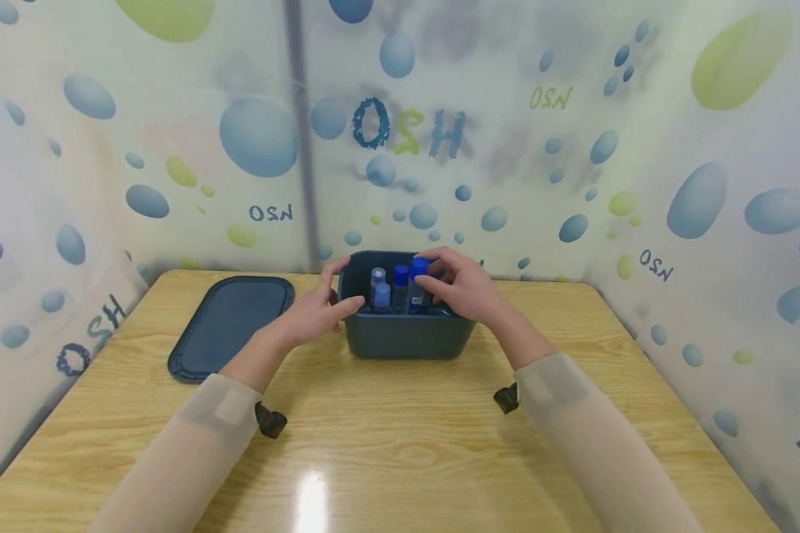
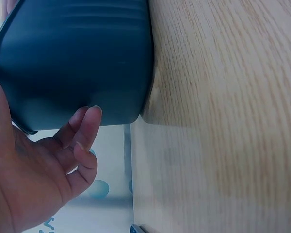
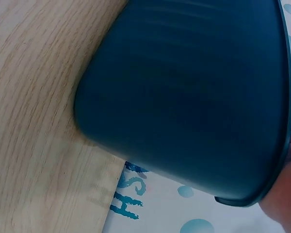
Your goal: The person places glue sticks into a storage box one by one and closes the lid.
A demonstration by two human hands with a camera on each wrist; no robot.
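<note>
A dark blue-green plastic bin [image 1: 410,337] stands on the table with several small blue-capped bottles upright in it. My right hand [image 1: 465,285] reaches over the bin's right end and pinches one bottle [image 1: 418,287] near its bright blue cap, thumb in front. In the right wrist view the bin's outer wall [image 3: 184,92] hides most of that hand. My left hand [image 1: 313,314] holds the bin's left end, thumb over the front rim and index finger at the back corner. The left wrist view shows its other fingers [image 2: 89,124] loosely bent against the outer wall.
A dark blue lid [image 1: 233,326] lies flat on the wooden table [image 1: 400,444], left of the bin. Behind the bin and along both sides hangs a patterned curtain [image 1: 400,74] with blue and green bubbles. The bin stands close to the table's back edge.
</note>
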